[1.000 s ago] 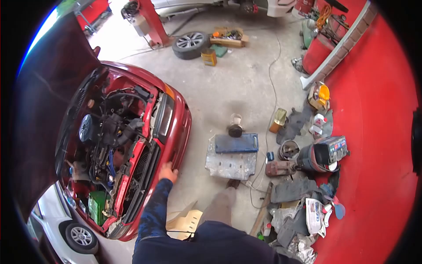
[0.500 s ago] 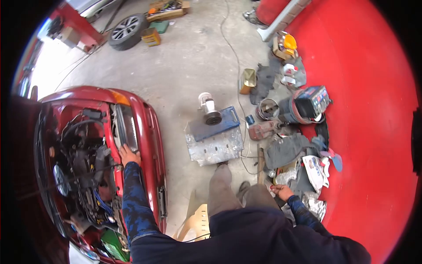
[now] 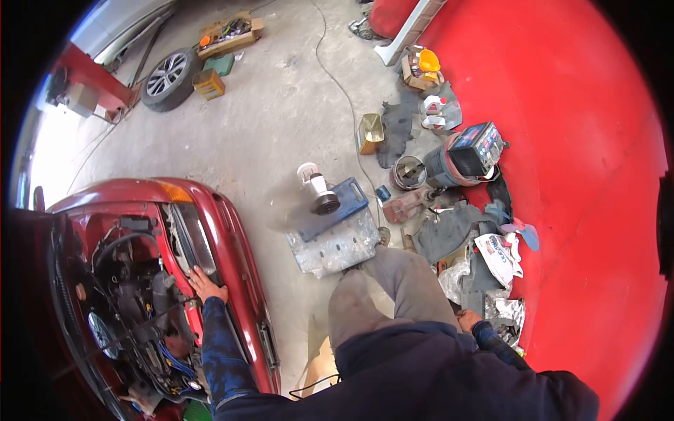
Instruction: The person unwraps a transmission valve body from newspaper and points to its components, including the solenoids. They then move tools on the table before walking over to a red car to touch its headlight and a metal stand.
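Observation:
My left hand point(image 3: 207, 286) lies with fingers spread on the front edge of the red car's point(image 3: 232, 242) open engine bay, beside the headlight. Hoses and dark engine parts point(image 3: 140, 288) show to its left. Over at my right side, my right hand point(image 3: 467, 321) hangs low next to my thigh, near the crumpled silver foil point(image 3: 509, 310); its fingers look curled, and what they hold, if anything, is hidden. Ahead of my legs, a white and black device point(image 3: 319, 191) rests by a blue tray point(image 3: 337, 210) and a worn metal plate point(image 3: 333, 245).
Along the red wall point(image 3: 562, 175) stand a battery point(image 3: 477, 149) on a bucket, a smaller bucket point(image 3: 408, 172), a red jug point(image 3: 407, 205) and an open tin point(image 3: 370, 133). A wheel point(image 3: 170, 79) lies at the back left. A cable point(image 3: 337, 81) crosses the floor.
The view has shifted and turned. One leg has stepped forward to the metal plate. My left hand stays on the car's edge, while my right hand is lower and farther back beside my thigh.

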`<move>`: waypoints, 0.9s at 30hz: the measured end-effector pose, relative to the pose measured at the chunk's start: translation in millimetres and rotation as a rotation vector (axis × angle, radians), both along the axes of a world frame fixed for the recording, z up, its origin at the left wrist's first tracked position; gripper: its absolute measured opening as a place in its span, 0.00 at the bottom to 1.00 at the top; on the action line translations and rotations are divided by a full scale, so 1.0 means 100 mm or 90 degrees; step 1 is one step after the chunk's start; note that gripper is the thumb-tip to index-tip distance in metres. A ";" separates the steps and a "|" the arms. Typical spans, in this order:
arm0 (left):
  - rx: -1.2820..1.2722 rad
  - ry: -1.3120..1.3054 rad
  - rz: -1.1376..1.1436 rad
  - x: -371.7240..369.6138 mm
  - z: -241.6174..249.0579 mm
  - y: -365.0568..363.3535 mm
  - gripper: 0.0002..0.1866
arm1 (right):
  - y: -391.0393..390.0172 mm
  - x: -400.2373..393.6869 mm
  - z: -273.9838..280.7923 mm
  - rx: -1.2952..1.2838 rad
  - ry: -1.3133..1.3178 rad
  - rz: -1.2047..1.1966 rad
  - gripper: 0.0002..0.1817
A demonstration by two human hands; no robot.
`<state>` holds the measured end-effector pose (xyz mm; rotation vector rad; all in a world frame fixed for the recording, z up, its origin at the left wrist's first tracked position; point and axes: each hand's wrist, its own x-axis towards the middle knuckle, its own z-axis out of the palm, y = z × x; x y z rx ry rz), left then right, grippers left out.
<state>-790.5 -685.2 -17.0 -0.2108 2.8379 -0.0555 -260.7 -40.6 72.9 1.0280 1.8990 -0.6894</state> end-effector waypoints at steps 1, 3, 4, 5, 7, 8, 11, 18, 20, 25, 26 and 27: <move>0.009 -0.008 -0.004 -0.01 -0.03 -0.04 0.72 | 0.00 -0.11 0.01 -0.022 -0.004 -0.040 0.16; 0.002 0.000 -0.020 -0.02 -0.01 -0.05 0.73 | -0.03 -0.28 0.01 -0.046 0.002 -0.083 0.16; -0.015 -0.029 -0.002 -0.03 0.01 0.00 0.73 | 0.00 -0.36 -0.03 -0.060 0.033 -0.114 0.17; -0.031 -0.060 0.016 -0.04 0.04 0.04 0.73 | 0.02 -0.43 -0.07 -0.074 0.064 -0.146 0.17; -0.026 -0.065 0.019 -0.08 0.10 0.09 0.73 | 0.08 -0.57 -0.11 -0.069 0.090 -0.136 0.17; -0.019 -0.071 0.037 -0.07 0.12 0.11 0.73 | 0.10 -0.61 -0.13 -0.067 0.109 -0.124 0.18; -0.013 -0.082 0.060 -0.05 0.10 0.12 0.73 | 0.09 -0.68 -0.10 -0.053 0.151 -0.128 0.19; 0.022 -0.094 0.029 -0.07 0.10 0.03 0.73 | 0.04 -0.50 -0.14 -0.131 0.129 -0.179 0.16; 0.028 -0.101 0.023 -0.08 0.14 0.04 0.74 | 0.03 -0.44 -0.13 -0.123 0.108 -0.187 0.16; 0.001 -0.114 -0.005 -0.11 0.07 -0.01 0.75 | 0.07 -0.19 -0.29 -0.156 0.122 -0.250 0.17; 0.000 -0.110 -0.006 -0.11 0.05 -0.02 0.75 | 0.08 -0.19 -0.26 -0.143 0.116 -0.235 0.17; 0.000 -0.106 -0.006 -0.10 0.06 0.00 0.76 | 0.07 -0.24 -0.19 -0.129 0.111 -0.219 0.18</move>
